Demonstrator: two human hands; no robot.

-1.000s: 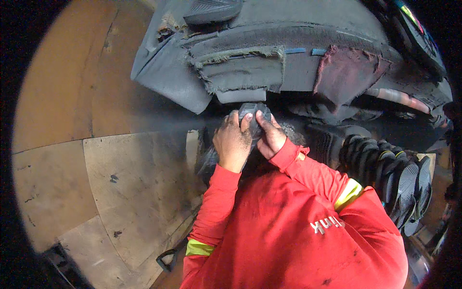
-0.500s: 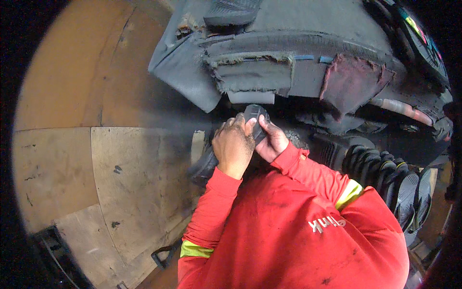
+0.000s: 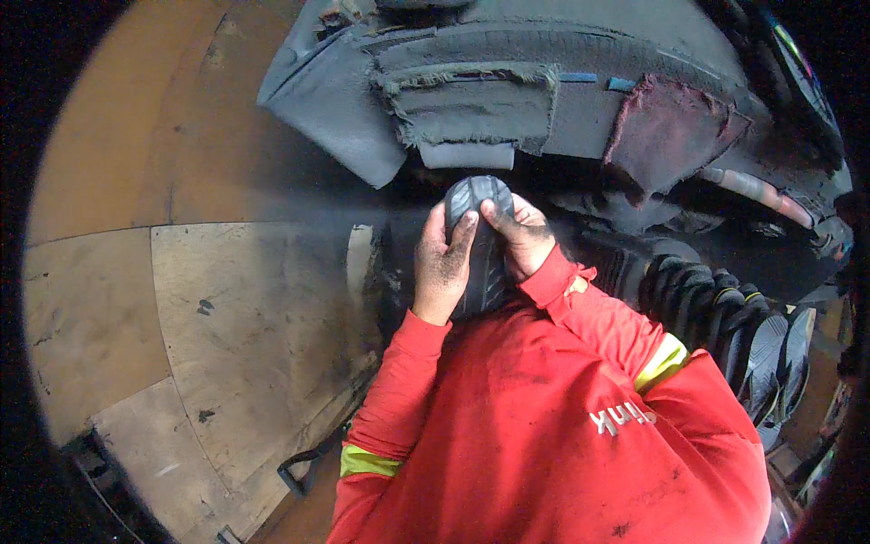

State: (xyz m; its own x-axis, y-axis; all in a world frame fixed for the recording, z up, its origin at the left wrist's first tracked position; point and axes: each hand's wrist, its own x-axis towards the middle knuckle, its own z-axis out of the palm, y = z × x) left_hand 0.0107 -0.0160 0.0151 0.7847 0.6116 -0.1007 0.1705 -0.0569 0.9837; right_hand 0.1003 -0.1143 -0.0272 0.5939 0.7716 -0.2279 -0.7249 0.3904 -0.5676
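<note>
I hold a dark grey grooved sole (image 3: pixel 478 192) upright in front of me, below the padded edge of a dust-coated grey bench (image 3: pixel 462 106). My left hand (image 3: pixel 442 267) grips its left side, thumb on the grooved face and fingers around the edge. My right hand (image 3: pixel 521 234) is closed on its right side, thumb pressed on the face. The lower part of the sole is in shadow between my wrists. Dark dust marks my left thumb and hand.
A row of dark soles or sandals (image 3: pixel 757 358) stands at my right. A pinkish frayed cloth (image 3: pixel 662 131) and a pale pipe (image 3: pixel 757 192) are on the bench front. Plywood boards (image 3: pixel 254 344) lie at the left, with a black bar handle (image 3: pixel 299 467) low beside them.
My hands and the sole have tilted and risen slightly in view. The sole's grooved face now shows between both thumbs, and my left hand has turned so its thumb side shows more.
</note>
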